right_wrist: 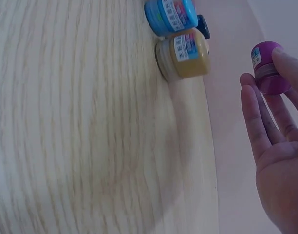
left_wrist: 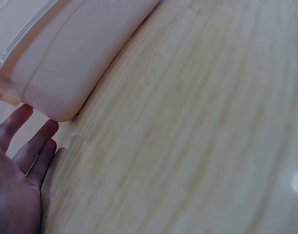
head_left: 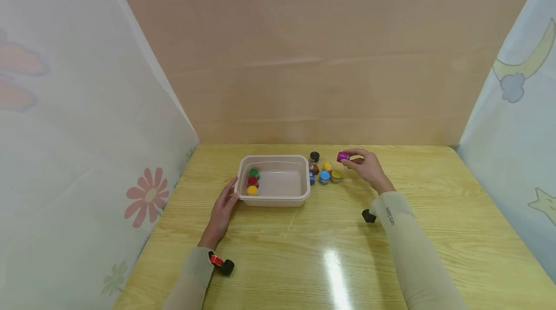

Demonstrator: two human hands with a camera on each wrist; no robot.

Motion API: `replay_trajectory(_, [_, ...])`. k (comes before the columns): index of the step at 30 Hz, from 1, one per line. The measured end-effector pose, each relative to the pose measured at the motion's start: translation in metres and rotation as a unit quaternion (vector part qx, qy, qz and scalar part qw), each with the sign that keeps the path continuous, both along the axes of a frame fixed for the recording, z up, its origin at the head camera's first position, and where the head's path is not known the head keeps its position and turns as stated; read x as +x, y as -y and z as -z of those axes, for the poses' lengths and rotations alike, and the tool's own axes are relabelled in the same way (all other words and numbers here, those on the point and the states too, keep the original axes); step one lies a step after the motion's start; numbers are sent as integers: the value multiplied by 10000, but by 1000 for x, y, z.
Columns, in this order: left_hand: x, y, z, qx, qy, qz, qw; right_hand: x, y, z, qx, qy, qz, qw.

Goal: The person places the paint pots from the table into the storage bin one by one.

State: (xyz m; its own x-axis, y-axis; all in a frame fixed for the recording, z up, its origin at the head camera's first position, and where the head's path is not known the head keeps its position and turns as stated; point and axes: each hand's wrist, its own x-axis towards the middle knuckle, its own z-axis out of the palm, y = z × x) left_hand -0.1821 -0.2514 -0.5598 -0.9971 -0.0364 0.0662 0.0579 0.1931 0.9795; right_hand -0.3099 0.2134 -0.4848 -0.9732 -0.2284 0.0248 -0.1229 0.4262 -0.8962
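My right hand [head_left: 366, 167] pinches a small purple jar [head_left: 342, 156] above the table; in the right wrist view the purple jar [right_wrist: 270, 68] sits between thumb and fingers of the hand [right_wrist: 280, 161]. With fingers nearly straight, my left hand [head_left: 222, 211] touches the left side of a pale pink basin [head_left: 273, 201]. The left wrist view shows the left hand's [left_wrist: 17, 180] fingertips at the basin's [left_wrist: 66, 63] corner. Inside the basin, along its left side, are a green jar [head_left: 254, 173], a red jar [head_left: 253, 182] and a yellow jar [head_left: 252, 190].
Right of the basin stand a black jar [head_left: 314, 156], a brown jar [head_left: 313, 169], a yellow jar [head_left: 327, 167], a light blue jar [head_left: 324, 177], a mustard jar [head_left: 336, 176] and a dark blue jar [head_left: 312, 178]. A brown wall [head_left: 321, 59] rises behind the table [head_left: 278, 252].
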Motion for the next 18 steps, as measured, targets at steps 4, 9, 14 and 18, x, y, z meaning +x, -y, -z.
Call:
replay_trajectory(4, [0,-2,-1,-44,-6,14,10000,1,6,-1,-68,-48,-39,10000])
replay_trajectory(9, [1,-1,-1,-35,-103,65,9999,1,19,-4,-147,-114,-95,9998])
replay_trajectory(14, [1,0,0,5,-67,71,10000,3,32,-10,-206,-154,-137,9996])
replay_trajectory(18, [0,1,2,19,-64,74,10000,3,42,-12,-241,-230,-250,9991])
